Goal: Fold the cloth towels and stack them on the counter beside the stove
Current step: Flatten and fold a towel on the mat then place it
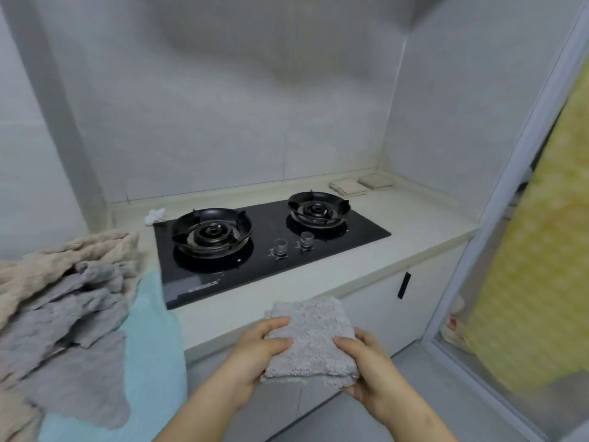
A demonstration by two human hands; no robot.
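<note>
At far left I note a heap of unfolded cloths (63, 301): beige, grey and pale blue terry pieces lying crumpled over one another on the left end of the cream counter (424, 218). I count none of them as folded, so the bulk of the work remains there.

A small white crumpled rag (155, 215) sits behind the black glass two-burner gas stove (267, 247), just beside its rear left corner; whether it belongs to the task I cannot tell.

In the foreground, my left hand (255, 349) is clamped on the left edge of a grey fluffy towel folded into a thick square (310, 339), thumb on top. My right hand (366, 368) grips the right edge likewise. The towel is held in the air in front of the counter edge, not yet set down. I judge its folding complete or nearly so.

At the rear right, beside the stove, two flat beige folded cloths (360, 183) lie side by side near the wall. The view is soft at that range, but they appear to be finished pieces.

Assessment: early-to-middle stage; placing pending.
</note>
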